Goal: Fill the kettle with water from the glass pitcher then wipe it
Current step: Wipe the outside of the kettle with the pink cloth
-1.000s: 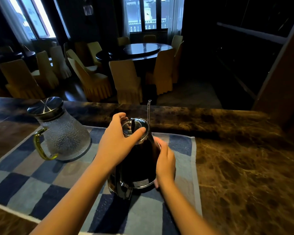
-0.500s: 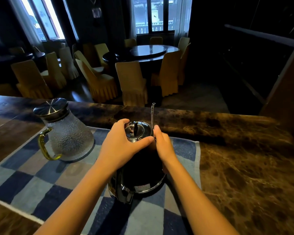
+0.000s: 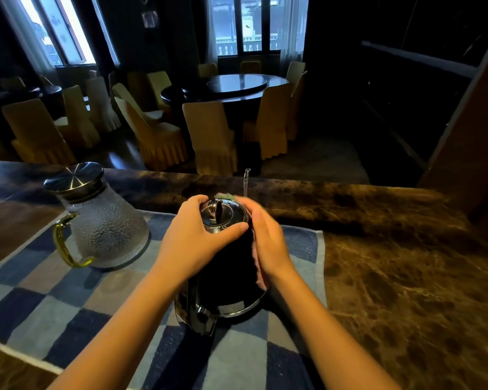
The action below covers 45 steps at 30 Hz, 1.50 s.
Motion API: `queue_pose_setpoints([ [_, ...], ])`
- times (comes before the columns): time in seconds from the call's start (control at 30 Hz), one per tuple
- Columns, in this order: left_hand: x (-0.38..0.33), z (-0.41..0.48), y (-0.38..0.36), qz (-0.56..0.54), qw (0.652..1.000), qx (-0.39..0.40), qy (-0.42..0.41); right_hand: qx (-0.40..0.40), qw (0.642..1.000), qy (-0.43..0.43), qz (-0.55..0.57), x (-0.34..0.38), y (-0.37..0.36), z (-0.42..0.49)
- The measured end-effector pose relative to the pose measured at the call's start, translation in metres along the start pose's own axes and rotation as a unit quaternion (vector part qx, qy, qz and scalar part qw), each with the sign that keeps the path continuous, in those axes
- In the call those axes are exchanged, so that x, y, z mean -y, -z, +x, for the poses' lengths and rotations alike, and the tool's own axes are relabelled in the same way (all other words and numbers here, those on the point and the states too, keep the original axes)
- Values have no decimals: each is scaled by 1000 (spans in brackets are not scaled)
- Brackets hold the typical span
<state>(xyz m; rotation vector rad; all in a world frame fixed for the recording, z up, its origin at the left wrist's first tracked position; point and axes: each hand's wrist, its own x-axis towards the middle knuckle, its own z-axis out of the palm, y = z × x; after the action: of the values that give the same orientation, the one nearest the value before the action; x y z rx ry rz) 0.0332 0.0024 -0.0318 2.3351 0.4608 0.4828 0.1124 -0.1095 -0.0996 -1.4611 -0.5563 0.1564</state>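
Observation:
A black kettle (image 3: 226, 274) with a shiny steel lid (image 3: 219, 213) and a thin upright spout (image 3: 246, 181) stands on a blue checked mat (image 3: 54, 299). My left hand (image 3: 192, 243) grips the kettle's top, with thumb and fingers around the lid's rim. My right hand (image 3: 268, 243) lies flat against the kettle's upper right side and presses a small cloth (image 3: 258, 273) onto it. Only the cloth's pinkish edge shows under the palm. The textured glass pitcher (image 3: 104, 229), with a steel lid and a yellow handle, stands on the mat to the left, apart from both hands.
The mat lies on a dark marble counter (image 3: 406, 277) that stretches away to the right. Beyond the counter's far edge is a dim dining room with a round table (image 3: 231, 85) and several covered chairs.
My right hand has slid with the cloth from the kettle's lower right side up to near the lid. My left hand has stayed on the lid.

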Motion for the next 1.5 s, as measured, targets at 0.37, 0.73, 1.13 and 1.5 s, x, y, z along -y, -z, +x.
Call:
queue_pose_setpoints([
  [0.37,0,0,-1,23,1000,-5,-7,-211,974,-82,-22,-49,-66,-99],
  [0.73,-3,0,-1,36,999,-2,-16,-175,962,-206,-39,-26,-31,-66],
  [1.13,-1,1,-2,34,999,-11,-19,-129,977,-144,-91,-23,-39,-91],
  [1.5,0,0,-3,16,1000,-20,-16,-160,976,-138,-57,-43,-33,-66],
])
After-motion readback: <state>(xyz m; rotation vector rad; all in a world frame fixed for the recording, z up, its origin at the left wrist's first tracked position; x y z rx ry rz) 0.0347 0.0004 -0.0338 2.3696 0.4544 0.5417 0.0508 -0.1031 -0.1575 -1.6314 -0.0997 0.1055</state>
